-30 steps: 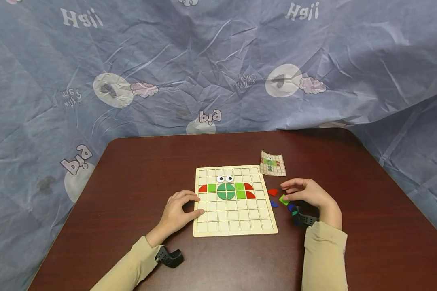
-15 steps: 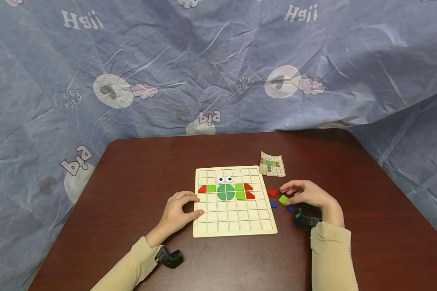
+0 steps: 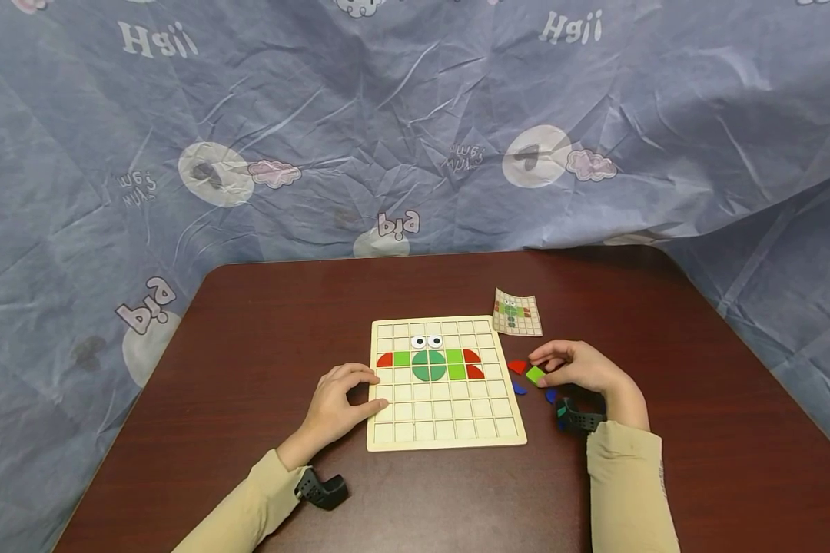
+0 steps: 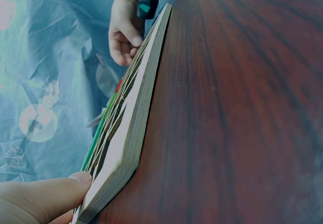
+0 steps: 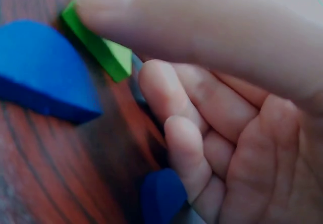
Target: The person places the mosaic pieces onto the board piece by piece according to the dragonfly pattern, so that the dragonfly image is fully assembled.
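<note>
A pale wooden grid board (image 3: 449,430) lies on the table, bearing white eye pieces, dark green quarter circles, light green squares and red quarter pieces. My left hand (image 3: 335,399) rests at its left edge, the thumb (image 4: 65,191) on the rim and the fingers loosely bent. To the right of the board, my right hand (image 3: 588,369) pinches a light green square tile (image 3: 535,375) by its edge. In the right wrist view the thumb covers part of that tile, and the index finger's contact is hidden. A blue rounded piece (image 5: 40,67) lies close by.
A red piece (image 3: 517,366) and a blue piece (image 3: 519,389) lie by the board's right edge. Another blue piece (image 3: 551,395) is near the right wrist strap (image 3: 581,418). A small pattern card (image 3: 517,313) touches the board's upper right corner. A printed cloth (image 3: 415,138) hangs behind.
My right hand has shifted slightly, and the light green tile has turned and moved a little up and left toward the red piece. The left hand and board stay put.
</note>
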Demonstrator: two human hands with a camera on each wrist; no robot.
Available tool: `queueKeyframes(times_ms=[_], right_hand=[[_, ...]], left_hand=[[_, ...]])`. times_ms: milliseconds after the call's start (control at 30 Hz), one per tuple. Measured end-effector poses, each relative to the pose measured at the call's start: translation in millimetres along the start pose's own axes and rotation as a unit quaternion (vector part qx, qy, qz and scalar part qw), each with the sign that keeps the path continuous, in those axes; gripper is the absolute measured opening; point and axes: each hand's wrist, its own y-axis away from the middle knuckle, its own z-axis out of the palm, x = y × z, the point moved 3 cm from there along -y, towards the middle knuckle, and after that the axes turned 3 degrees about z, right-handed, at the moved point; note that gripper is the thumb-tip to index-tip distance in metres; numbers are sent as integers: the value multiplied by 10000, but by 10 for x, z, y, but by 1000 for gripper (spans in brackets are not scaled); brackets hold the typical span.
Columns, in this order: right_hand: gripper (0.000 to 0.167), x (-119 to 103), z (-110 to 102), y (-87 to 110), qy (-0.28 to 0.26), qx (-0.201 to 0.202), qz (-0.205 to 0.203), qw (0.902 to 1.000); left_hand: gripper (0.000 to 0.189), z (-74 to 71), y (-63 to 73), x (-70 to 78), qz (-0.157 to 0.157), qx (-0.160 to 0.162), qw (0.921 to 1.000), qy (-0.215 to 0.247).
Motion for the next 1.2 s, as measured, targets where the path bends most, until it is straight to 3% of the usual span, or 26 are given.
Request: queueKeyframes(times_ms=[833, 1200], right_hand=[[40, -8, 37, -61, 240, 192, 178, 9994], [23, -26, 32, -74, 526, 318, 343, 9975]], left_hand=[[32, 2, 0, 5, 5, 35, 10000, -14], [32, 6, 2, 0, 10, 29, 10000, -9]])
